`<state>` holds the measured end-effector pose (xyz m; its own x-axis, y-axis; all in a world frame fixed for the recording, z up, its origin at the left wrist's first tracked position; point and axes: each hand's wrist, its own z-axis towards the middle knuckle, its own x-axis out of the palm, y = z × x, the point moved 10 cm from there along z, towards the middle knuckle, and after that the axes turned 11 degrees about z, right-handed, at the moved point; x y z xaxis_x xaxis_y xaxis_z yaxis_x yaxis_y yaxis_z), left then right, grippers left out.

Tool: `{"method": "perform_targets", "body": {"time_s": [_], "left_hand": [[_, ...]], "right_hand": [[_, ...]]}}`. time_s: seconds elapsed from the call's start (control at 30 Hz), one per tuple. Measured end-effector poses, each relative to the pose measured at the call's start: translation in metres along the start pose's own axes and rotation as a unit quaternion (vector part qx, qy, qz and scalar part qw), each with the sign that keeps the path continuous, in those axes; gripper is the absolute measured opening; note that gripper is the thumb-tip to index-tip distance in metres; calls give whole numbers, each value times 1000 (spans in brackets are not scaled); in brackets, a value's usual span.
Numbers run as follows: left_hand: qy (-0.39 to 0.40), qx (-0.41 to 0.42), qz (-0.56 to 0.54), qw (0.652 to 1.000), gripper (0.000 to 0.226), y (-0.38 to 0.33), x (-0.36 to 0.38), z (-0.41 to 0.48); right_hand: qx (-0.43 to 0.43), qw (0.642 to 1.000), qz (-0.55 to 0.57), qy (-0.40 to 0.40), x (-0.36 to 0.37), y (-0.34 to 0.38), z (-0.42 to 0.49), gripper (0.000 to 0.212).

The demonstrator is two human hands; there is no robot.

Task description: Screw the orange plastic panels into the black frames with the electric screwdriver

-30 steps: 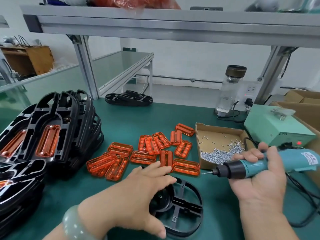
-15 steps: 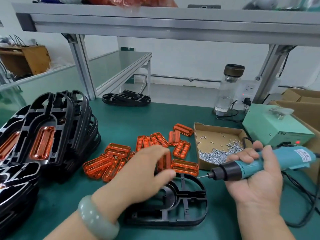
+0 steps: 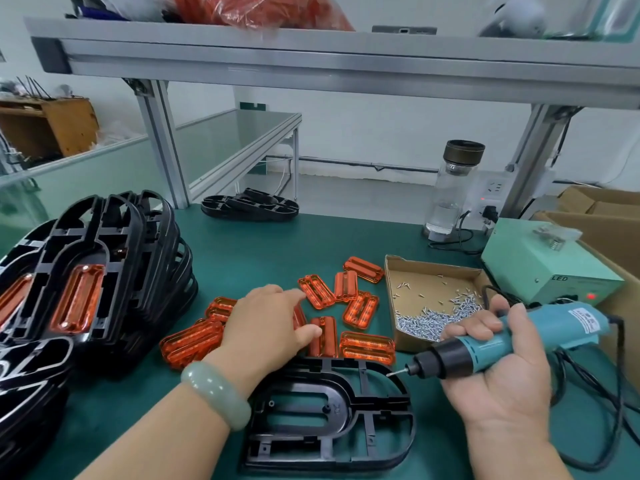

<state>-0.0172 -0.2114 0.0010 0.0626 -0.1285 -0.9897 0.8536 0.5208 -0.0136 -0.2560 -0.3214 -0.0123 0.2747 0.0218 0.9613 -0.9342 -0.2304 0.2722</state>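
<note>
- Orange plastic panels (image 3: 346, 286), the see-through ribbed rectangular ones, lie loose on the green bench mat (image 3: 277, 244) around mid-frame, just above the empty frame.
- Head view (the only one we get): the left hand (image 3: 266, 327) sits on top of that pile with its fingers spread and mostly straight, thumb against a panel that's standing on edge. As far as I can see, nothing is pinched or lifted yet.
- A black oval plastic frame (image 3: 334, 407) lies flat at lower centre. Its long slot is open, so no panel is seated.
- The right hand (image 3: 498, 382) is wrapped firmly round the teal electric screwdriver (image 3: 502, 341), palm up. The bit points left and hangs just off the frame's right rim, and I can't see a screw on it.
- A shallow cardboard tray (image 3: 424, 289) holding small silver screws (image 3: 429, 323) sits right of the panels, just above the driver hand.
- At the left edge there's a stack of black frames (image 3: 86, 271), the top ones with panels already fitted.
- My take is that we're at "pick one panel". I'd grab a single one by its long edges, drop it ribbed side matching the stack, and press until it sits flush before any screw goes in.
- Keep the driver square to the hole, since a crooked start probably strips the plastic.
</note>
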Motion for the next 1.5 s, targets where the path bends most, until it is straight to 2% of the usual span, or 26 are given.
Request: {"method": "perform_targets", "body": {"time_s": [0.07,0.17,0.27,0.37,0.43,0.57,0.7,0.77,0.9,1.17,1.3,1.5], "left_hand": [[-50,-27,-130,990,66,11,-13,-8],[-92,-80,-351,928,73,32,-19,-22],[-84,-94,-473,872,83,35,-12,-34],[-77,-52,-573,814,70,27,-12,-37],[-81,-27,-583,808,60,24,-14,-38],[-80,-1,-581,810,63,21,-14,-40],[-78,21,-561,824,62,15,-17,-42],[-72,19,-554,829,60,14,-15,-42],[-83,20,-541,836,59,15,-18,-44],[-96,19,-560,823,58,14,-26,-46],[-84,16,-578,812,59,14,-22,-46],[-66,0,-622,780,47,16,-19,-46]], "right_hand": [[5,1000,2,2,1,-1,0,12],[6,1000,5,2,1,-1,0,12],[6,1000,6,1,0,-1,-1,13],[7,1000,3,2,1,-3,-1,13],[5,1000,1,2,0,-2,-1,12],[13,1000,4,7,1,-3,-2,15],[28,999,14,18,7,-4,-2,46],[28,999,16,22,8,-5,-3,51],[29,999,13,15,8,-5,-3,45],[30,999,13,14,7,-5,-3,42],[30,999,15,14,6,-5,-3,42],[30,999,15,18,7,-6,-3,44]]}}
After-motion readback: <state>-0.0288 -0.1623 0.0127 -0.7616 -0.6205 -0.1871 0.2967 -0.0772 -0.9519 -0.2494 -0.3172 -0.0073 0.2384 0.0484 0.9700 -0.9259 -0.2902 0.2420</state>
